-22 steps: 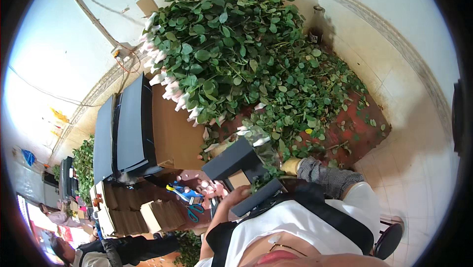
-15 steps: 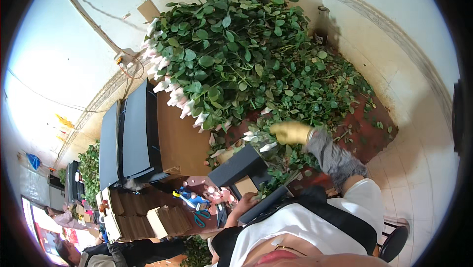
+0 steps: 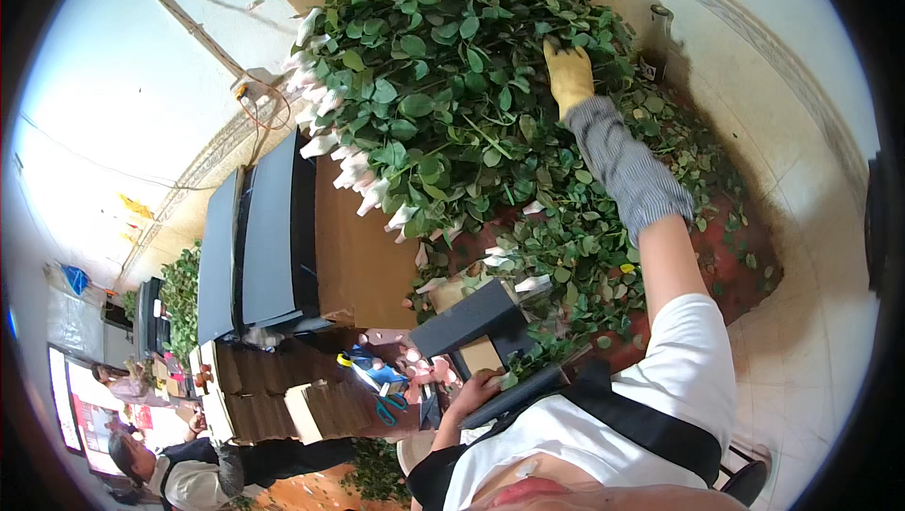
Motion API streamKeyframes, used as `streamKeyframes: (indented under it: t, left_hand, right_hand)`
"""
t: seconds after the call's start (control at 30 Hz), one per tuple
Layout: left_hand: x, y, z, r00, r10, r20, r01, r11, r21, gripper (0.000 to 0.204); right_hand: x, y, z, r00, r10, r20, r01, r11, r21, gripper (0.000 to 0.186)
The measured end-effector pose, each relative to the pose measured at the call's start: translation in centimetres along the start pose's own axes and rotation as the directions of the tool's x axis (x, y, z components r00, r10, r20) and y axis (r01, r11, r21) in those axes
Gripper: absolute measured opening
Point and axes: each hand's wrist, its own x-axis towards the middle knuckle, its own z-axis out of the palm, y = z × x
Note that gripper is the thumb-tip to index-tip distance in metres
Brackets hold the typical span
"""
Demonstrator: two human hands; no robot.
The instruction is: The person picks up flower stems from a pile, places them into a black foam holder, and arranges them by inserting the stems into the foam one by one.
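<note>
My right hand point(image 3: 568, 73), in a yellow glove with a grey ribbed sleeve point(image 3: 627, 167), is stretched up into a large heap of leafy rose stems point(image 3: 443, 96); its fingers are apart, their tips among the leaves. Pale wrapped flower heads point(image 3: 353, 172) line the heap's left side. Low down, my left hand point(image 3: 479, 388) is bare and closed at a small black box point(image 3: 462, 313) holding leaves and a brown cardboard piece point(image 3: 479, 354); what its fingers grip is too small to make out.
Black boards point(image 3: 264, 247) and a large cardboard sheet point(image 3: 363, 266) stand at left, above cardboard stacks point(image 3: 245, 388), teal scissors point(image 3: 386, 409) and scattered petals. Two other people point(image 3: 141, 464) are at lower left. A stool point(image 3: 745, 478) is at lower right; walls curve around the heap.
My right hand has risen from beside the small box to the upper part of the leafy heap, arm extended. My left hand stays at the box.
</note>
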Motion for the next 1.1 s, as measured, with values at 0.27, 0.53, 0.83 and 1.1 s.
streamKeyframes:
  t: [0.27, 0.53, 0.83, 1.1]
  left_hand:
    - [0.6, -1.8, 0.2, 0.999, 0.036, -0.039, -0.034, 0.999, 0.038, 0.038]
    - [0.6, -0.7, 0.4, 0.991, 0.107, -0.077, -0.113, 0.991, -0.067, 0.04]
    - [0.2, 1.2, 0.0, 0.998, 0.019, -0.067, -0.025, 0.996, -0.09, 0.034]
    - [-0.6, 1.0, -0.4, 0.99, 0.065, -0.126, -0.069, 0.997, -0.024, 0.036]
  right_hand:
    - [-15.0, 4.7, -5.3, 0.987, -0.136, -0.084, 0.139, 0.99, 0.032, 0.026]
    - [-25.5, 13.1, -11.8, 0.977, -0.163, 0.138, 0.033, 0.753, 0.657, 0.033]
    - [-33.5, 19.2, -8.1, 0.835, -0.329, 0.441, 0.096, 0.876, 0.473, 0.034]
    - [-38.7, 11.1, -4.3, 0.865, -0.192, 0.464, 0.243, 0.969, -0.052, 0.044]
